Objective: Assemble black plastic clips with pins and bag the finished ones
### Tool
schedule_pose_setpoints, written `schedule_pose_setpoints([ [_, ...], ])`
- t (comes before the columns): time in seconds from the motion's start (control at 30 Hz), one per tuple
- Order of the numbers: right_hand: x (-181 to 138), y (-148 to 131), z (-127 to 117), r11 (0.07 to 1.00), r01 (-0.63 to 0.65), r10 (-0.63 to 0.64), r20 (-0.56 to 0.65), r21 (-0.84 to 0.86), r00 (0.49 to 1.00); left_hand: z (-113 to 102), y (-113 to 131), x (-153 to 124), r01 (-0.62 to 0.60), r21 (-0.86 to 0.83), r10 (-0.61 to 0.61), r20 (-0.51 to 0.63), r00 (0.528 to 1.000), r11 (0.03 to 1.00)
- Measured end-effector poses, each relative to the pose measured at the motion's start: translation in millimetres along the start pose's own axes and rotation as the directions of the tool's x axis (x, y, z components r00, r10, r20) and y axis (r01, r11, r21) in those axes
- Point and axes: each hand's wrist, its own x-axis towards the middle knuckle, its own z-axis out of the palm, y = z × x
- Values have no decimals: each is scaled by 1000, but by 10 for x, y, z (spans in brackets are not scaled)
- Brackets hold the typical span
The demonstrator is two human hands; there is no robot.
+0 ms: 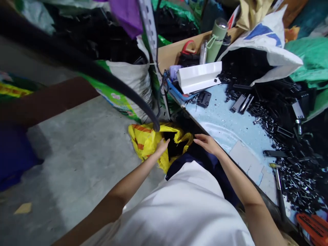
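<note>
A yellow woven sack (143, 138) with orange marks stands on the floor beside the bench, its ragged mouth open and its inside dark. My left hand (162, 147) is closed at the near left rim of this sack, the thumb pointing over the dark opening; some of its fingers are hidden. Just right of the mouth, at the bench's edge, my right hand (208, 144) has its fingers stretched out and slightly apart, with nothing visible in them. A small gap separates its fingertips from the sack's rim.
The blue-topped bench (205, 116) carries heaps of small black parts (284, 119), a hammer (278, 181), a white angled piece (200, 77) and a green bottle (216, 41). A black hose-like bar (123, 89) crosses above the floor. Filled sacks (130, 85) stand behind a perforated metal post (150, 30).
</note>
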Motion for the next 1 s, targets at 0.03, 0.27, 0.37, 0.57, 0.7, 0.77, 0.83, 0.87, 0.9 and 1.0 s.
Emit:
schedule_pose_setpoints([
  [0.03,-149,20,-82,999,14,-13,-28,32,1000,28,66,-70,-47,19,47,2,999,999],
  [0.27,-860,288,-345,995,44,-9,-352,91,936,731,992,-543,-829,-10,795,290,532,559],
  [0.37,-1004,421,-310,994,55,-6,-442,98,897,1393,1700,-523,-913,61,818,423,389,403],
  [0.57,-1379,645,-269,996,32,19,-571,79,821,2386,2939,-221,-706,492,681,271,680,509],
  [0.7,-1642,816,-330,993,-20,94,-659,119,747,2490,3134,-27,-626,545,650,183,738,557],
  [0.77,-1695,891,-416,991,-33,114,-675,132,729,2479,3088,16,-610,585,644,186,742,535],
  [0.83,-1672,944,-578,993,-32,99,-674,111,732,2461,3007,5,-623,620,657,218,721,478],
  [0.87,-1630,960,-695,996,-27,79,-674,88,734,2450,2962,-19,-636,633,667,243,705,442],
  [0.9,-1570,970,-836,998,-23,57,-678,59,733,2438,2915,-55,-651,642,675,271,686,404],
  [1.0,-1285,966,-1352,998,-56,22,-729,-22,684,2378,2757,-217,-702,646,682,368,631,300],
])
